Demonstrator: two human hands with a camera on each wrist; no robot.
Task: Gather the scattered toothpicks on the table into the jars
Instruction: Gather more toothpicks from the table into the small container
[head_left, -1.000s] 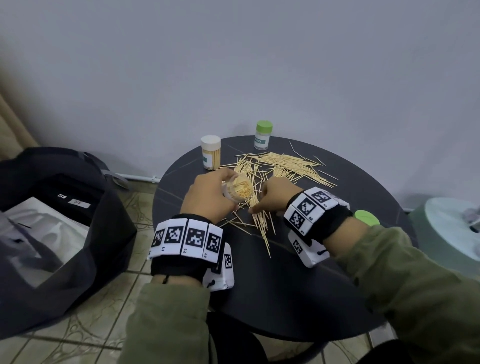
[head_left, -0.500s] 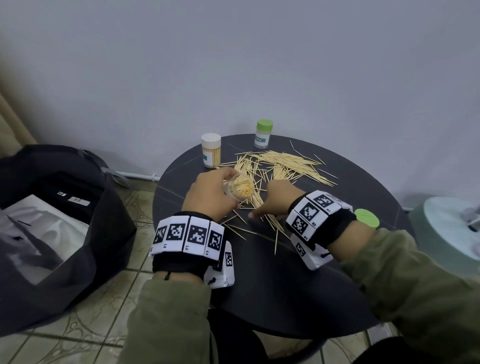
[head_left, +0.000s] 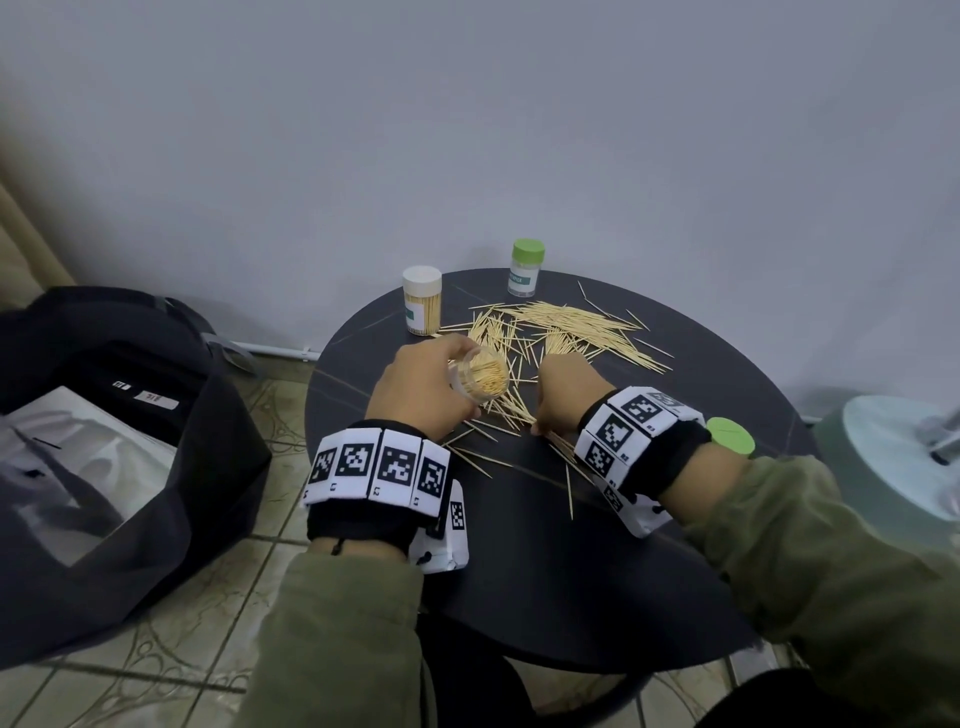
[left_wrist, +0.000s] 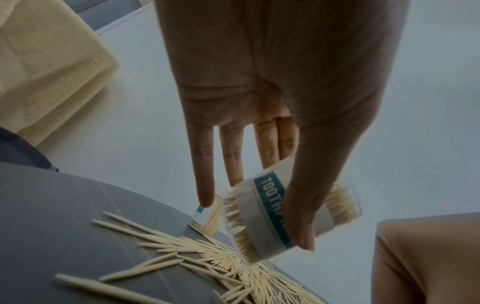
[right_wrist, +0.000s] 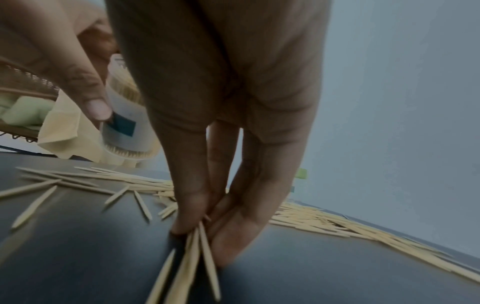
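Dark round table (head_left: 519, 571), picks (head_left: 571, 325) strewn across it. An open jar (head_left: 480, 375), nearly full, is gripped by the left hand (head_left: 421, 387), tilted. A few picks are pinched at the tabletop by the right hand (right_wrist: 207, 216). Light, stiff, slippery slivers, probably best bunched mid-length.

Soft, even light is filling the head view, edges bowing. Both wrist views are running dim, grainy, blurring.
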